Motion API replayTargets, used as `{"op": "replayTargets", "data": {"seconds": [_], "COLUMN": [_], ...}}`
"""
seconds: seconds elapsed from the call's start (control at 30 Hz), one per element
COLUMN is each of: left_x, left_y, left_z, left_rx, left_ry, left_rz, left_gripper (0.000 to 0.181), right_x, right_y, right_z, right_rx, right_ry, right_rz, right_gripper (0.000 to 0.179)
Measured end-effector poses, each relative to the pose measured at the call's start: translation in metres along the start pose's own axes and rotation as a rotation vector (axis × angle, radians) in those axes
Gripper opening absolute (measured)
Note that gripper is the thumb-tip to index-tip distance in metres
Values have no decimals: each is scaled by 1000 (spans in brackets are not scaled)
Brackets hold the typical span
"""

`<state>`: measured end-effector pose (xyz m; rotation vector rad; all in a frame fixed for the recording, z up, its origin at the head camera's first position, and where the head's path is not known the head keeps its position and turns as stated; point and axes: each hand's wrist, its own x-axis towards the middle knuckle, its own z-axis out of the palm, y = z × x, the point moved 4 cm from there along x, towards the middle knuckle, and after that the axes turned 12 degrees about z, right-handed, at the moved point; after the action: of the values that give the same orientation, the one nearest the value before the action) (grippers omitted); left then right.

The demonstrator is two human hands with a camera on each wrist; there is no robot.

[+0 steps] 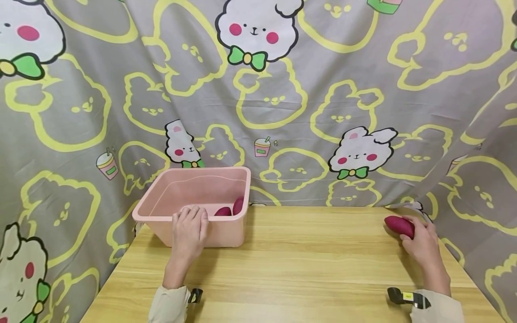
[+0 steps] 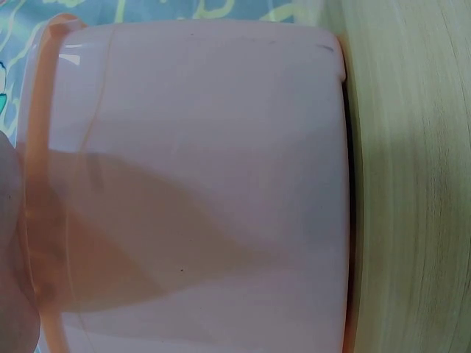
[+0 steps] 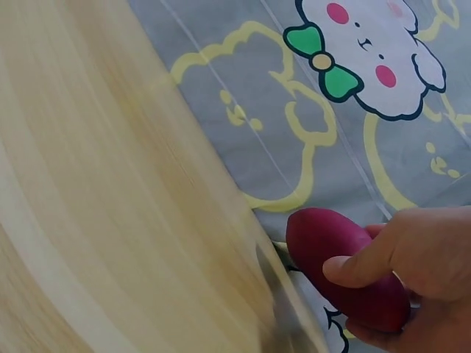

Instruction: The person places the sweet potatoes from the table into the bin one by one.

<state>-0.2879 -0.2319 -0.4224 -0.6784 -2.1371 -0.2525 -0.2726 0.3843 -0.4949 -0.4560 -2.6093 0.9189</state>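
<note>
A pink plastic bin (image 1: 226,234) stands at the back left of the table. My left hand (image 1: 188,231) grips its front rim with the fingers hooked over the edge. In the left wrist view the bin's side wall (image 2: 221,184) fills most of the picture, and only part of the hand shows at the left edge. Inside the bin lie two purple-red sweet potatoes, one near the front wall (image 1: 223,211) and one in the right corner. At the far right, my right hand (image 1: 423,244) holds another sweet potato (image 3: 331,257) between thumb and fingers, close over the table's back right corner.
The wooden table (image 1: 307,264) stretches between the two hands. A grey curtain (image 1: 282,130) with cartoon rabbits hangs right behind its back edge and along both sides. Each wrist carries a dark strapped device.
</note>
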Motion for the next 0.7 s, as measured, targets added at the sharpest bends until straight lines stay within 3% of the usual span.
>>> {"op": "replayTargets", "data": {"seconds": [0.7], "left_x": [0], "left_y": [0], "left_z": [0], "left_rx": [13], "left_ry": [7], "left_rz": [1], "left_gripper": [32], "right_x": [-1], "right_y": [-16], "right_z": [-11], "right_rx": [34], "right_ry": [77], "right_rz": [-30], "right_gripper": [55]}}
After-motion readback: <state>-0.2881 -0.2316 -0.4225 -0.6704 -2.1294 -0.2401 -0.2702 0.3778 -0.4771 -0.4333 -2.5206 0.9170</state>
